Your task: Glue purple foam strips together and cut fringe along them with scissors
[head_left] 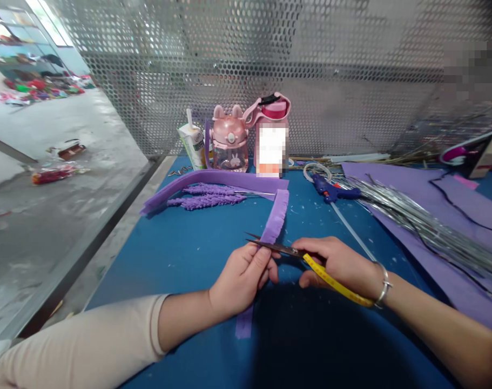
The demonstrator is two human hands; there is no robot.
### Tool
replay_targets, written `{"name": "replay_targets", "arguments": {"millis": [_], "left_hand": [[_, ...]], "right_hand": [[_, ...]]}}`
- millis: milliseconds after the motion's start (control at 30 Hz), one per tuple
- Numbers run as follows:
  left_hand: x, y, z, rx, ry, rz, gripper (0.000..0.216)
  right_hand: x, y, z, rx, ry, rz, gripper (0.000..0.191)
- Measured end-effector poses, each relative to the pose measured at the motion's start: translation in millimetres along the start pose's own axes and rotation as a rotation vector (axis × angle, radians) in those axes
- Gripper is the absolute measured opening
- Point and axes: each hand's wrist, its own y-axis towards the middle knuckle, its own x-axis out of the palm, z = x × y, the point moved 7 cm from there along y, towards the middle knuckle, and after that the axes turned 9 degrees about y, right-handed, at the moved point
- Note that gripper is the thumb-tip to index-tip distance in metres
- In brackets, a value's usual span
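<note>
A long purple strip, its upper part fringed along the right edge, is pinched between the thumb and fingers of my left hand. Its lower end shows below that hand, over the blue table. My right hand grips dark-bladed scissors with yellow measuring tape about the handle. The blades are parted and lie across the strip just above my left thumb. Beyond the hands, purple lavender-like sprigs with thin stems lie beside a stack of purple strips.
A drink carton with a straw, a pink cup and a pink bottle stand at the back against a perforated metal panel. A blue glue gun, silvery wires and purple sheets lie to the right.
</note>
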Motion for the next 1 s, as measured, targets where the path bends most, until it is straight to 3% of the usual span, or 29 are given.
{"name": "replay_targets", "arguments": {"millis": [300, 433, 700, 833, 1000], "left_hand": [[0.7, 2.2, -1.6, -0.017, -0.034, 0.007, 0.033], [-1.0, 4.4, -1.6, -0.015, -0.060, 0.033, 0.032], [-0.7, 9.6, -5.0, -0.037, -0.030, 0.015, 0.033], [-1.8, 9.9, -3.9, -0.042, -0.034, 0.017, 0.031], [-6.0, 7.6, 1.9, -0.009, -0.040, 0.071, 0.027]], "right_hand": [[0.5, 0.8, 0.4, 0.039, 0.008, -0.007, 0.026], [-1.1, -1.8, 7.4, 0.110, -0.061, 0.080, 0.044], [-8.3, -11.3, 16.4, 0.321, -0.449, 0.160, 0.047], [-1.9, -8.6, 15.1, 0.311, -0.321, 0.086, 0.043], [2.3, 0.2, 19.8, 0.210, -0.193, 0.139, 0.017]]}}
